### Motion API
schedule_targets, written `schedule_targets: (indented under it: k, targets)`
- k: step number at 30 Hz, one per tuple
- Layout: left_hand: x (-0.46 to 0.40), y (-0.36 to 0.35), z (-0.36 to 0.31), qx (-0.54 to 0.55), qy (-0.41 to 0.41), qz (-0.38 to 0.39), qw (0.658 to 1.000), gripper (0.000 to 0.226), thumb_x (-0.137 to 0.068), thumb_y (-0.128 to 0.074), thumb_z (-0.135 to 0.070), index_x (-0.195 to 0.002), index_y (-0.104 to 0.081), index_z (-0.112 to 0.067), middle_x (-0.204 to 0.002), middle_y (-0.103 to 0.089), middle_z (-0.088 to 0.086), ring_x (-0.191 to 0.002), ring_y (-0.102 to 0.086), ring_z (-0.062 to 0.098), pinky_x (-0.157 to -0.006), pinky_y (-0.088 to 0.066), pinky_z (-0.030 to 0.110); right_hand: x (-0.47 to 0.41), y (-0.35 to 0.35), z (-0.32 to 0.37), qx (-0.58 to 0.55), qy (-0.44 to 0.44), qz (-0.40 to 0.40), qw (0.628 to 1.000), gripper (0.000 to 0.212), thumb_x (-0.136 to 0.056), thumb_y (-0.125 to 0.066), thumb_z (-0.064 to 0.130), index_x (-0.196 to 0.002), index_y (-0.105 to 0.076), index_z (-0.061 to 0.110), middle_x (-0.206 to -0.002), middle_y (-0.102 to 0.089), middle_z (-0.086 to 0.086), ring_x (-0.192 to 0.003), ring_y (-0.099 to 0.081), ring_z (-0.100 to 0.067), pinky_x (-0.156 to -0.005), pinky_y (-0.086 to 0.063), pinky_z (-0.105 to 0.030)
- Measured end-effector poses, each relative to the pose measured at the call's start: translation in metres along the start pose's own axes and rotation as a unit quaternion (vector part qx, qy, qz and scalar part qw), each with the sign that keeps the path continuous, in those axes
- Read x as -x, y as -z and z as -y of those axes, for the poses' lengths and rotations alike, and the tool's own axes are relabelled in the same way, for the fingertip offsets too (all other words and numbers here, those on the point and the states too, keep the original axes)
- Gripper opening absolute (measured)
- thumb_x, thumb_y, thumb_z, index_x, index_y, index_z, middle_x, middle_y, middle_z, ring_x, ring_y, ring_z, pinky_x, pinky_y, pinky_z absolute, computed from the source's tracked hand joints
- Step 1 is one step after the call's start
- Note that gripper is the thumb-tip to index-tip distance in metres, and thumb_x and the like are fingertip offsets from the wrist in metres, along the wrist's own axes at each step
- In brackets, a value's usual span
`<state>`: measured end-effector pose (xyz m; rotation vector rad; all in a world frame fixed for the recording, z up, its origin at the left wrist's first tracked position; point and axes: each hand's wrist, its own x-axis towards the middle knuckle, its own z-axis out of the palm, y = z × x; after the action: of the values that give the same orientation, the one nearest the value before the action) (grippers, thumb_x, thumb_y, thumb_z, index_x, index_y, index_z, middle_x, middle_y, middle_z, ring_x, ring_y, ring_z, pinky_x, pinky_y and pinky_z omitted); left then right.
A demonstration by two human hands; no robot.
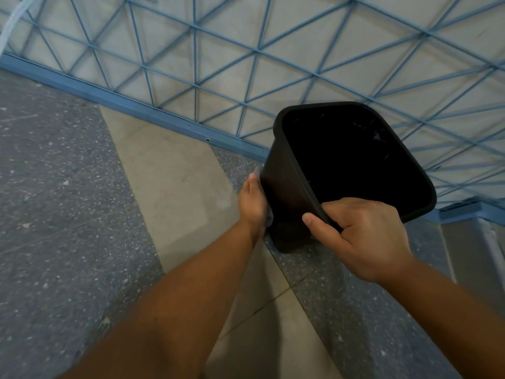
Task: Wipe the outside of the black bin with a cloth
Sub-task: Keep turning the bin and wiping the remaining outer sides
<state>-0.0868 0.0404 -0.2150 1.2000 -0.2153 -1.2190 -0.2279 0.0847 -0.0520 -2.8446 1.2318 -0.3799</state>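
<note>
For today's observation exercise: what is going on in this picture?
A person is cleaning a black bin. The right hand grips its rim, tilting it over the speckled floor. The left hand presses a pale cloth, mostly hidden, against the bin's outer side wall.

Both hands (252,203) (363,236) forward (right fingers (311,221) curled)
</note>
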Motion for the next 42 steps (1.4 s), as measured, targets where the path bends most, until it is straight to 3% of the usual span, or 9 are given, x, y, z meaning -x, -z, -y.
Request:
schedule_targets:
  k: [3,7,11,15,19,23,27,31,42]
  targets:
    - [0.017,-0.007,-0.02,-0.039,-0.031,0.002,0.999,0.051,-0.115,-0.034,-0.041,-0.146,-0.06,-0.009,-0.143,-0.066,0.014,-0.136,-0.06,0.025,-0.121,-0.045,0.044,-0.001,0.001,0.001,0.005,-0.001,-0.002,1.0,0.049,-0.093,-0.038,0.051,-0.056,-0.053,0.022,-0.05,-0.041,0.009,-0.046,-0.04,-0.008,-0.042,-0.038,-0.031]
    - [0.005,0.004,0.0,-0.049,-0.032,-0.005,0.998,0.069,-0.1,-0.038,-0.059,-0.142,-0.064,-0.01,-0.139,-0.069,0.014,-0.135,-0.062,0.028,-0.122,-0.044,0.053,-0.001,0.001,0.002,0.008,-0.005,-0.006,1.0,0.049,-0.093,-0.039,0.051,-0.055,-0.051,0.022,-0.05,-0.038,0.011,-0.046,-0.038,-0.007,-0.041,-0.037,-0.03]
    - [0.016,-0.002,-0.012,-0.038,-0.035,0.003,0.999,0.059,-0.11,-0.036,-0.05,-0.141,-0.062,-0.007,-0.139,-0.067,0.014,-0.134,-0.062,0.026,-0.12,-0.046,0.047,-0.001,0.001,0.003,0.006,-0.009,-0.005,1.0,0.049,-0.093,-0.038,0.051,-0.057,-0.054,0.023,-0.05,-0.041,0.01,-0.047,-0.041,-0.008,-0.042,-0.036,-0.029]
    - [-0.014,0.007,0.029,-0.028,-0.023,-0.028,0.999,0.072,-0.095,-0.045,-0.07,-0.13,-0.07,-0.013,-0.131,-0.072,0.015,-0.13,-0.066,0.031,-0.119,-0.045,0.057,-0.001,0.001,0.003,0.012,-0.01,-0.007,1.0,0.049,-0.092,-0.038,0.051,-0.056,-0.052,0.022,-0.05,-0.04,0.01,-0.046,-0.041,-0.009,-0.041,-0.039,-0.032]
    - [0.013,-0.005,-0.012,-0.054,-0.047,-0.006,0.997,0.057,-0.111,-0.036,-0.049,-0.138,-0.064,-0.007,-0.136,-0.069,0.016,-0.132,-0.063,0.028,-0.116,-0.049,0.047,-0.001,0.0,0.003,0.013,-0.009,-0.006,1.0,0.049,-0.092,-0.037,0.052,-0.059,-0.056,0.022,-0.05,-0.043,0.009,-0.047,-0.043,-0.009,-0.041,-0.039,-0.032]
    - [0.002,0.003,0.007,-0.045,-0.031,-0.02,0.998,0.063,-0.103,-0.041,-0.062,-0.126,-0.068,-0.009,-0.13,-0.072,0.012,-0.129,-0.065,0.029,-0.119,-0.046,0.056,-0.001,0.001,0.004,0.014,-0.013,-0.01,1.0,0.05,-0.092,-0.037,0.053,-0.055,-0.05,0.022,-0.05,-0.041,0.008,-0.047,-0.042,-0.01,-0.042,-0.039,-0.033]
    - [0.013,-0.002,-0.017,-0.042,-0.025,0.007,0.999,0.055,-0.112,-0.037,-0.049,-0.142,-0.062,-0.01,-0.139,-0.068,0.014,-0.134,-0.062,0.028,-0.118,-0.047,0.047,0.0,0.0,0.004,0.014,-0.012,-0.009,1.0,0.052,-0.093,-0.035,0.054,-0.057,-0.055,0.023,-0.05,-0.044,0.009,-0.047,-0.043,-0.009,-0.042,-0.04,-0.033]
    - [-0.007,0.006,0.017,-0.019,0.001,0.001,1.0,0.075,-0.092,-0.044,-0.07,-0.14,-0.064,-0.017,-0.136,-0.071,0.011,-0.132,-0.065,0.029,-0.12,-0.046,0.055,0.0,0.0,0.004,0.015,-0.013,-0.011,1.0,0.052,-0.093,-0.035,0.054,-0.056,-0.052,0.022,-0.049,-0.042,0.009,-0.046,-0.042,-0.009,-0.042,-0.04,-0.034]
    - [0.011,-0.003,-0.01,-0.015,0.037,-0.005,0.999,0.064,-0.101,-0.041,-0.06,-0.143,-0.063,-0.016,-0.139,-0.068,0.013,-0.134,-0.062,0.028,-0.122,-0.044,0.053,0.001,0.002,0.004,0.004,-0.01,-0.02,1.0,0.048,-0.094,-0.039,0.051,-0.055,-0.049,0.025,-0.05,-0.037,0.012,-0.046,-0.038,-0.006,-0.041,-0.036,-0.031]
